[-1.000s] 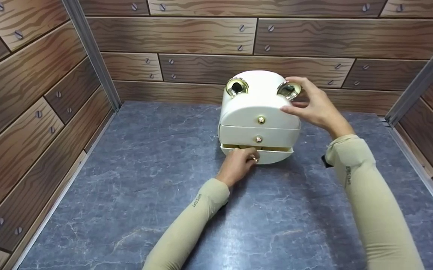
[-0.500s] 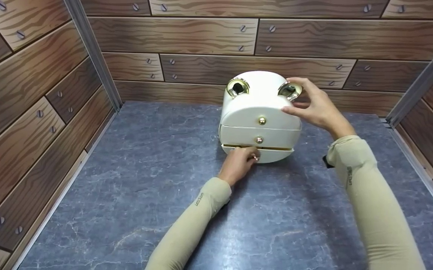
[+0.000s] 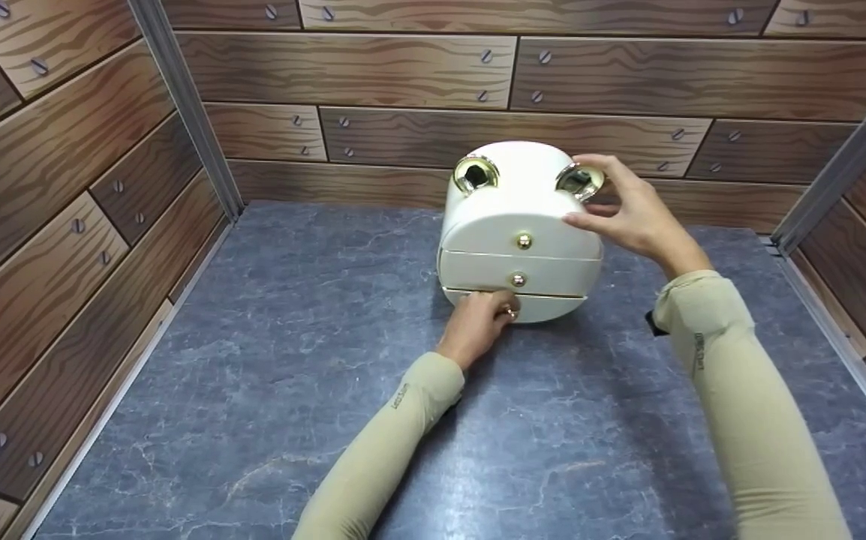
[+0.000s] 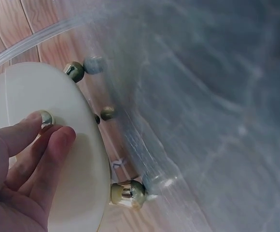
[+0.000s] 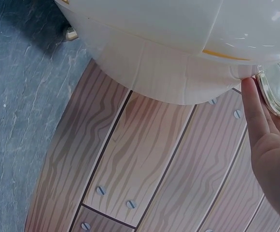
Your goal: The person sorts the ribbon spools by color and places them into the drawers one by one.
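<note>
A white rounded jewelry box (image 3: 523, 199) with gold knobs and two gold ring-like ornaments on top stands near the back wall. Its bottom drawer (image 3: 549, 309) sits almost flush, a thin dark line along its upper edge. My left hand (image 3: 476, 322) pinches that drawer's gold knob (image 4: 46, 119) between thumb and fingers. At the box's upper right, my right hand (image 3: 632, 214) holds on, thumb at the front edge and fingers around the right gold ornament (image 3: 581, 181). In the right wrist view, its fingers (image 5: 254, 104) touch the box beside that ornament.
Below the box, gold ball feet (image 4: 129, 193) rest on the blue-grey marbled tabletop (image 3: 290, 322). Wood-patterned panels rise behind (image 3: 373, 71) and at both sides, with metal posts (image 3: 193, 105) at the corners.
The bottom drawer has slid inward, its gap narrowing from a visible yellow interior to a thin line. My left hand has moved slightly with it; the right hand stays put.
</note>
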The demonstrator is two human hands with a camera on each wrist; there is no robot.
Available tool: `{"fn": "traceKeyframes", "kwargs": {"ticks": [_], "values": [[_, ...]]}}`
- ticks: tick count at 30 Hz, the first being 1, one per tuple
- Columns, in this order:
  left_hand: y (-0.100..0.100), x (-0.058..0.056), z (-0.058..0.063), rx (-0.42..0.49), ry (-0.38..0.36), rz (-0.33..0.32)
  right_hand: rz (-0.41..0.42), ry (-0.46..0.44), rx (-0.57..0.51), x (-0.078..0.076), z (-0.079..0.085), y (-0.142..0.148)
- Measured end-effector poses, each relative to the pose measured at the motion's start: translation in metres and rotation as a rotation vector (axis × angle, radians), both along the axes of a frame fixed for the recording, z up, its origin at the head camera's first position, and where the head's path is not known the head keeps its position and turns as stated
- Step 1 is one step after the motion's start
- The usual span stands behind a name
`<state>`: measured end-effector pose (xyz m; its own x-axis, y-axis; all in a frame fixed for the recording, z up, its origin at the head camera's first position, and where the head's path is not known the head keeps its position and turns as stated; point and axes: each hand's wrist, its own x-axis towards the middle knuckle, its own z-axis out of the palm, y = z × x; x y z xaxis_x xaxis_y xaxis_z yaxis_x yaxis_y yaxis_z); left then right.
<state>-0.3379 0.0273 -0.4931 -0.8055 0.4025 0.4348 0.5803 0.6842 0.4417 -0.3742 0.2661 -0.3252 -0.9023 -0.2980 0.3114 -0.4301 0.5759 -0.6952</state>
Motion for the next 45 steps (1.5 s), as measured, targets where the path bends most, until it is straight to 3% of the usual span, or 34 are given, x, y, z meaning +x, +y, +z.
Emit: {"fn": "traceKeyframes", "kwargs": {"ticks": [9, 21, 45], "values": [[0.0002, -0.0029, 0.0004, 0.038, -0.037, -0.012, 0.006, 0.003, -0.003, -0.0006, -0.0008, 0.0023], [0.0011, -0.0054, 0.0005, 0.059, -0.034, -0.004, 0.016, 0.003, 0.003, -0.0016, -0.0003, 0.0038], [0.0036, -0.0043, -0.0017, 0.045, -0.038, 0.012, 0.012, -0.022, 0.01, 0.0003, -0.0016, 0.0055]]}}
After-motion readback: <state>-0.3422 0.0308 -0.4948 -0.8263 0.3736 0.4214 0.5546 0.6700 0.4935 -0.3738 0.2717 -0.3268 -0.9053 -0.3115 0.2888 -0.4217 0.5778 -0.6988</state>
